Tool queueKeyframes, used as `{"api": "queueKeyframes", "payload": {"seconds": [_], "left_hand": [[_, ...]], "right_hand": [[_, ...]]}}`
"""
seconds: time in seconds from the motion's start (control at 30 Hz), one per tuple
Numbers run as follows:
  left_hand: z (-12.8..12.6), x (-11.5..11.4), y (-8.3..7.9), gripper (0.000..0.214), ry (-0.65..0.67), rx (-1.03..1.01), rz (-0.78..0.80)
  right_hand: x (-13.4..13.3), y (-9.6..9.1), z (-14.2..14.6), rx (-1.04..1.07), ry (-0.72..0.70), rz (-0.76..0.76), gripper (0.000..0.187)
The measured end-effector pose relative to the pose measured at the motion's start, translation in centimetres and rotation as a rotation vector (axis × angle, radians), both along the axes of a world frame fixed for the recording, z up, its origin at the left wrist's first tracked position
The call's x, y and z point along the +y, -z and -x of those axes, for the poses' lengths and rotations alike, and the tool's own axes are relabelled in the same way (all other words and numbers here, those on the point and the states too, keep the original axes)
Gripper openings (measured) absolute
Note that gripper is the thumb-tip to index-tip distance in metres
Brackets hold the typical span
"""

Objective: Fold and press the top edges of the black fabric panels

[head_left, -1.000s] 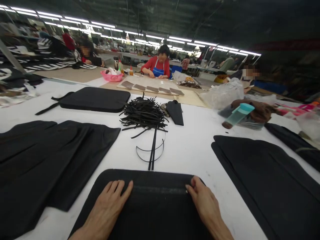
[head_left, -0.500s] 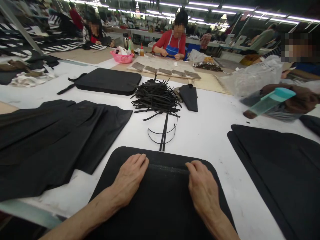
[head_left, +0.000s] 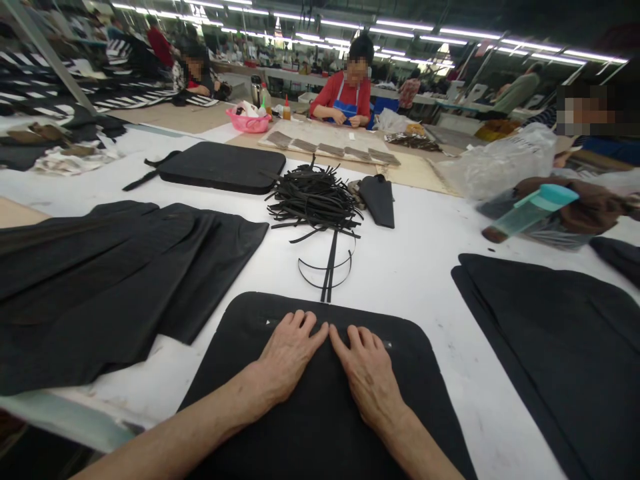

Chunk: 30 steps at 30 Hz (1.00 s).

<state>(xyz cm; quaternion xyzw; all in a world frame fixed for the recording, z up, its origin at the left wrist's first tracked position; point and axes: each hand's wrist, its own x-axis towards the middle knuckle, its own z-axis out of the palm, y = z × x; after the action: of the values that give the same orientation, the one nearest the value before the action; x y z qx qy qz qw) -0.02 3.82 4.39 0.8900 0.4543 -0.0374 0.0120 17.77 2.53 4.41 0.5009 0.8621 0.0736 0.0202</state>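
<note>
A black panel with rounded corners point(head_left: 310, 427) lies before me on the white table. My left hand point(head_left: 285, 350) rests on its upper part, fingers spread and slightly bent, thumb reaching right. My right hand point(head_left: 370, 370) lies on the same part with its fingers apart. Both thumbs nearly meet at the middle of the panel, close to its far edge. A small white mark point(head_left: 268, 323) shows left of my left hand, and a pale mark point(head_left: 389, 345) beside my right fingers. Just beyond the panel lie narrow black strips point(head_left: 329, 273).
A heap of black strips point(head_left: 315, 197) lies farther back, beside a thick black padded panel point(head_left: 223, 167). Black sheets point(head_left: 125, 280) are at left, more black pieces point(head_left: 545, 340) at right. A teal-lidded bottle point(head_left: 530, 213) lies at right. A co-worker point(head_left: 345, 97) sits across the table.
My hands have moved inward along the panel from near its sides, bringing the thumbs together. The greyish line between them no longer shows, and small pale marks are visible outside the hands.
</note>
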Motion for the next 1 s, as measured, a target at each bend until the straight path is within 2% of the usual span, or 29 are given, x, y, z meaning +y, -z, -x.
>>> {"api": "queueKeyframes", "payload": {"seconds": [0.1, 0.2, 0.37, 0.57, 0.67, 0.8, 0.87, 1.0], "left_hand": [[0.2, 0.0, -0.2, 0.068, 0.005, -0.009, 0.025], [2.2, -0.3, -0.2, 0.062, 0.0, -0.049, 0.05], [6.2, -1.4, 0.1, 0.048, -0.137, -0.052, 0.006], [7.9, -1.6, 0.3, 0.046, -0.207, -0.083, 0.006], [8.8, -1.3, -0.3, 0.044, -0.32, -0.062, 0.006], [8.8, -1.2, -1.8, 0.035, -0.471, 0.04, -0.056], [7.4, -1.6, -2.2, 0.032, -0.392, -0.017, -0.065], [3.0, -2.7, -1.4, 0.028, 0.14, -0.289, 0.048]], "right_hand": [[0.0, 0.1, -0.6, 0.011, 0.0, 0.0, 0.046], [-0.1, 0.6, -2.4, 0.049, 0.017, -0.009, 0.041], [-0.7, 1.1, -4.6, 0.075, 0.039, -0.037, 0.04], [-1.6, 1.5, -5.6, 0.069, 0.082, -0.073, 0.042], [-1.9, 1.0, -6.0, 0.037, 0.138, -0.089, 0.038], [-1.7, -0.7, -4.9, -0.011, 0.307, -0.16, 0.025], [-1.0, -1.6, -3.3, 0.047, 0.303, -0.161, 0.023], [1.5, -1.9, 0.3, 0.207, 0.192, -0.027, 0.019]]}}
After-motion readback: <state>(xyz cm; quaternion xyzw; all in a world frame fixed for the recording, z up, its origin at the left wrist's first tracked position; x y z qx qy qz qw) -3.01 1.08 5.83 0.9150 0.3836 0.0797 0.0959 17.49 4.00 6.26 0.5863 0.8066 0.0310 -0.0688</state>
